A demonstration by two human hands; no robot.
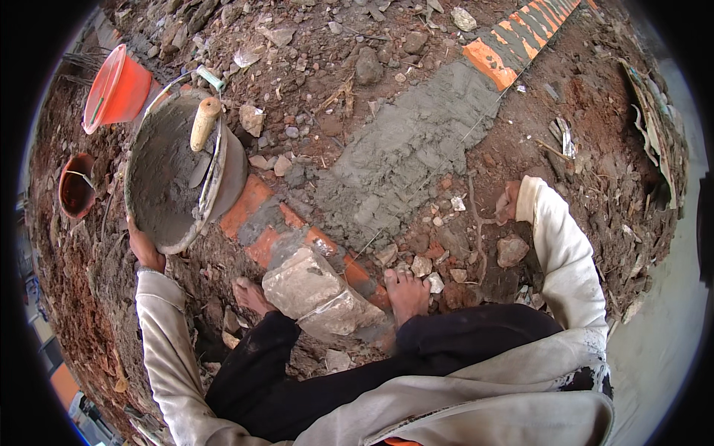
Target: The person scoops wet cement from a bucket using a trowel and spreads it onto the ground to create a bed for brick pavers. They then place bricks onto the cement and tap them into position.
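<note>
My left hand [146, 248] is closed on the near rim of a tilted bucket [233, 172] of wet grey mortar [167, 182]. A trowel [204, 125] stands in the bucket, its wooden handle up and its blade partly in the mortar. Over the soil on the right hangs my right hand [508, 202], close to a thin root-like strand. Its fingers are foreshortened, so their grip cannot be made out. Between the hands spreads a rough bed of mortar [416, 141], continuing a row of orange bricks [256, 204] with a thin string [480, 126] along it.
A large pale stone [320, 293] sits on the bricks between my feet. Far left are an orange bucket [123, 89] and a small brown bowl [76, 186]. More mortar-streaked bricks [494, 63] run away at the upper right. Loose rocks [512, 251] litter the sloping soil.
</note>
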